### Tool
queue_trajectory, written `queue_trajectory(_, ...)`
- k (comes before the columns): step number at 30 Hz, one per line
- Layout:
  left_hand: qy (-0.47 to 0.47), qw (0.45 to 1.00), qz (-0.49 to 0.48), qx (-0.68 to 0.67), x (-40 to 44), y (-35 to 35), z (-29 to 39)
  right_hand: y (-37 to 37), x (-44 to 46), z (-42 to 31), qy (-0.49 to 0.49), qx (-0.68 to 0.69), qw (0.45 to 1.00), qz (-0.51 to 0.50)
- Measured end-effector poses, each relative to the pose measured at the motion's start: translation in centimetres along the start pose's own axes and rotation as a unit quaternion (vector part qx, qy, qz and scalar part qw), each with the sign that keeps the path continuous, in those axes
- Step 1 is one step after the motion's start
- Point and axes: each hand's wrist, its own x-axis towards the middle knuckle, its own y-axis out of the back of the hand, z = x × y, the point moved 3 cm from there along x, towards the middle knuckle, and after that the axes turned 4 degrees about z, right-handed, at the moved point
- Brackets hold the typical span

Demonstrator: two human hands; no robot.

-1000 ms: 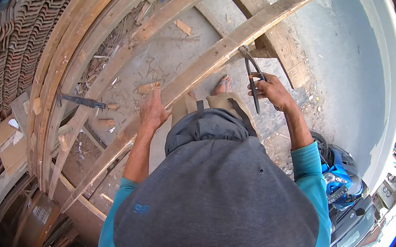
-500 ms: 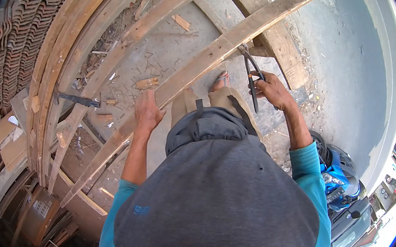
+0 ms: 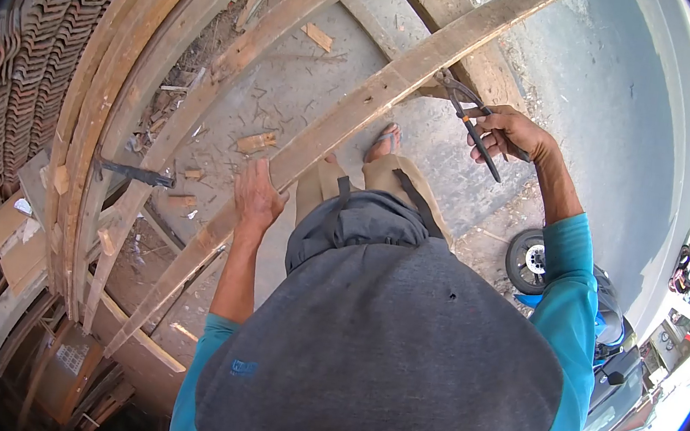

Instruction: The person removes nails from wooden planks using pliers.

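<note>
My left hand (image 3: 260, 195) grips the edge of a long wooden beam (image 3: 367, 99) that runs diagonally in front of me. In my right hand (image 3: 511, 137) is a pair of black pincers (image 3: 472, 126) with an orange band on one handle. The handles are spread, and the pincers' head lies close to the beam's right edge, near a lower piece of wood. Whether the jaws hold anything is too small to tell.
Curved wooden beams (image 3: 89, 110) stand at the left, beside stacked roof tiles (image 3: 51, 29). A dark clamp-like tool (image 3: 135, 174) crosses them. Wood scraps (image 3: 256, 142) lie on the floor. A wheel (image 3: 527, 260) and a blue motorcycle are at the right.
My right hand has moved to the right with the pincers, whose head has shifted slightly right and whose handles have spread wider. My left hand stays on the beam.
</note>
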Motion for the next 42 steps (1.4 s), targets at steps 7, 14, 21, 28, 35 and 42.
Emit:
queue_trajectory(7, 0.032, 0.994, -0.088, -0.056, 1.7, 1.8, -0.4, -9.3, 1.7, 5.7, 0.01, 0.224, 0.971, 0.086)
queue_trajectory(14, 0.062, 0.978, -0.174, -0.1, 3.1, 2.0, -1.9, -16.6, 6.1, 10.0, 0.115, 0.199, 0.966, 0.12)
queue_trajectory(21, 0.054, 0.985, -0.142, -0.077, 2.3, 2.1, -0.9, -8.5, 0.6, 6.0, 0.08, 0.046, 0.983, 0.156)
queue_trajectory(28, 0.047, 0.991, -0.104, -0.068, 1.9, 2.0, -0.1, -7.7, -0.1, 4.8, 0.048, 0.012, 0.991, 0.121)
queue_trajectory(35, 0.028, 0.996, -0.065, -0.062, 1.4, 1.6, 0.0, -4.1, -0.5, 1.3, 0.045, -0.015, 0.993, 0.11)
queue_trajectory(42, 0.021, 0.998, -0.045, -0.04, 1.0, 0.9, 0.0, -0.2, -0.1, -1.9, -0.013, -0.09, 0.996, 0.022)
